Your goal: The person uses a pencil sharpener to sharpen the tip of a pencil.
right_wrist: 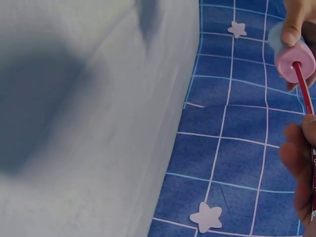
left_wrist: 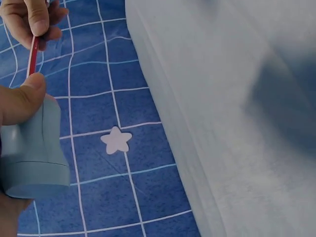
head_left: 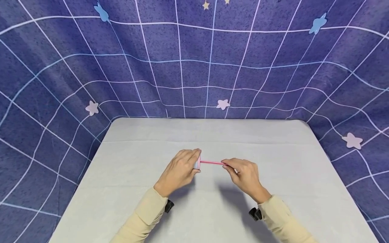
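Pale counter (head_left: pixel 136 131) below, my left grip (head_left: pixel 179 169) wraps the blue-and-pink sharpener (left_wrist: pixel 35 175), probably light, hard, smooth, best held round its body, while my right grip (head_left: pixel 247 173) pinches the red pencil (head_left: pixel 211 162) poking into it, likely stiff but snappable.

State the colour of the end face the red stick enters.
Pink; the end face shows best in the right wrist view.

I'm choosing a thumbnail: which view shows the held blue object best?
The left wrist view: the blue object appears largest there, base included. The head view shows only a sliver in the left hand; the right wrist view, mostly its pink end.
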Demonstrator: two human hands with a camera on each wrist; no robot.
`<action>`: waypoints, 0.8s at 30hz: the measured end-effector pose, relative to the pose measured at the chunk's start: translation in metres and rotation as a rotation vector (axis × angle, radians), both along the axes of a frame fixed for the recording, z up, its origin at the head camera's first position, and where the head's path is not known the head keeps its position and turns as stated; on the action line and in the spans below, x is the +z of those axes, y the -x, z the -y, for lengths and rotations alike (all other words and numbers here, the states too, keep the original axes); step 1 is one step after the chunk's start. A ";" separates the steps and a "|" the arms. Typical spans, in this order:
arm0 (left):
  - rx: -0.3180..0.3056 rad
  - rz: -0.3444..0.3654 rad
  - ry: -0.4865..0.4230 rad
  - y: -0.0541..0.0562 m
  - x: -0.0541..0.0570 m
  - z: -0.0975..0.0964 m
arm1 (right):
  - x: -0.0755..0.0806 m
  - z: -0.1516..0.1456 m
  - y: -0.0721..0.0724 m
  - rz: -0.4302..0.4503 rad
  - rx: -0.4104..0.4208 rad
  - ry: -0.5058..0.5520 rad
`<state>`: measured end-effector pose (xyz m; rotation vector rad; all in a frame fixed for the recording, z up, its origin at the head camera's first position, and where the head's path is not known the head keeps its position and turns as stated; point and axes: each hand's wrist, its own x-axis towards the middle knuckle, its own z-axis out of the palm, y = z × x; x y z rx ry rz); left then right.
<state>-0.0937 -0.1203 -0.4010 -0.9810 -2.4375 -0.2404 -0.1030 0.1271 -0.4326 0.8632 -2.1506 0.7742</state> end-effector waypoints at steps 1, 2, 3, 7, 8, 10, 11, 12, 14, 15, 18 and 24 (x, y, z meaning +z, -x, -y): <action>0.003 0.002 0.006 -0.001 0.000 0.000 | -0.001 0.001 -0.001 0.000 0.004 0.005; 0.004 0.004 0.014 -0.002 -0.001 0.001 | -0.001 0.001 -0.001 -0.002 0.010 0.005; 0.006 0.013 0.018 -0.003 -0.002 0.002 | -0.002 0.001 -0.001 -0.016 0.021 0.006; 0.004 0.131 -0.037 -0.007 0.000 0.005 | -0.001 0.002 0.002 -0.180 0.071 -0.029; 0.001 0.175 -0.063 -0.007 0.001 0.006 | 0.000 0.003 0.003 -0.245 0.078 -0.044; -0.008 0.279 -0.123 -0.007 0.006 0.008 | 0.001 0.004 0.006 -0.389 0.076 -0.076; -0.015 0.329 -0.149 -0.007 0.009 0.008 | 0.003 0.004 0.007 -0.456 0.070 -0.085; -0.021 0.372 -0.168 -0.007 0.011 0.009 | 0.004 0.005 0.008 -0.509 0.065 -0.091; -0.025 0.442 -0.191 -0.007 0.016 0.009 | 0.005 0.005 0.011 -0.575 0.054 -0.092; -0.026 0.463 -0.193 -0.007 0.019 0.009 | 0.006 0.006 0.011 -0.585 0.055 -0.089; -0.037 0.445 -0.171 -0.007 0.022 0.008 | 0.007 0.006 0.013 -0.543 0.091 -0.055; -0.054 0.130 -0.111 -0.008 0.019 0.002 | 0.017 0.002 0.009 -0.081 0.180 0.017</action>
